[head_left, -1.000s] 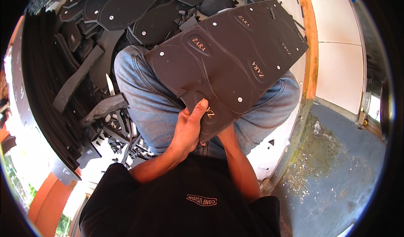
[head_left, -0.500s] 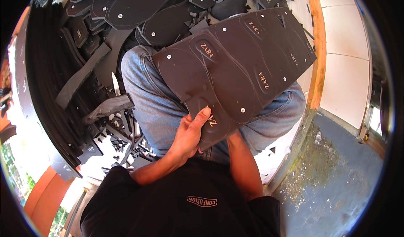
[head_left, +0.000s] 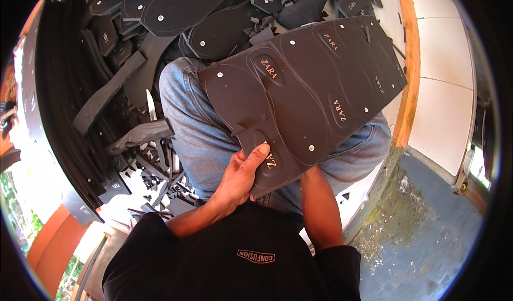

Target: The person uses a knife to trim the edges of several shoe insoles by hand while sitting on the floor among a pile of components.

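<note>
A wide dark foam sheet [head_left: 304, 92] lies tilted across my knees. Sole outlines are marked on it, with printed lettering and small white dots. My left hand [head_left: 241, 172] grips its near left corner, thumb on top and fingers underneath. My right forearm [head_left: 320, 207] reaches under the near edge, and the sheet hides the right hand and its fingers. Beside my left knee, a knife's pale blade [head_left: 151, 106] points away from me among the dark offcuts.
Cut dark foam soles [head_left: 184, 7] lie heaped beyond my knees. To the left stands a tall stack of dark sheets [head_left: 67, 103]. Foam strips [head_left: 109, 92] and scraps surround my left leg. A wooden edge [head_left: 409, 87] borders white tiles and a stained grey floor at right.
The sheet has shifted slightly to the right in the picture, along with my knees and the heap. My left hand keeps its hold on the corner. The right forearm has moved slightly right.
</note>
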Demonstrator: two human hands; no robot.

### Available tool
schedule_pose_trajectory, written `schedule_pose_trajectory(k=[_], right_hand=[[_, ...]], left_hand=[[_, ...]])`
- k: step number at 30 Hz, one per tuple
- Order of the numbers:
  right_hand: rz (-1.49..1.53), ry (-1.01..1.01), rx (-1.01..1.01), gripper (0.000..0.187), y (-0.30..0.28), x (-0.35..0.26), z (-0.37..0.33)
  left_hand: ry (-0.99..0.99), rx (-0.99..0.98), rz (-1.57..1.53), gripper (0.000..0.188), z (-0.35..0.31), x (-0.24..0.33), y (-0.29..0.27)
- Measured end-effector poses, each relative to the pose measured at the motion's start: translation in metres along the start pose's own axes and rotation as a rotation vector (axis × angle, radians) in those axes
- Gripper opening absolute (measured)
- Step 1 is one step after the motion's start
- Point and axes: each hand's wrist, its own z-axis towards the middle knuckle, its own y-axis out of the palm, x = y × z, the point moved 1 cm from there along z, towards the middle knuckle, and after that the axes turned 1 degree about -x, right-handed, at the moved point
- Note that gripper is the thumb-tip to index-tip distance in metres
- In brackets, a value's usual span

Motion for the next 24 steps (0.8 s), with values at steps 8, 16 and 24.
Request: schedule_pose_trajectory(k=[8,16,24], right_hand=[[-0.03,0.033,-0.109,0.028,-0.006,-0.008,0.017],[-0.128,0.04,-0.246,0.028,0.0,-0.029,0.044],[0.371,0.445,-0.446,0.028,0.008,-0.052,0.095]], left_hand=[[0.088,0.006,-0.064,0.04,0.008,-0.016,-0.007],[0.088,0.009,-0.056,0.036,0.0,-0.014,-0.015],[0.26,-0.262,0.209,0.028,-0.057,-0.008,-0.102]])
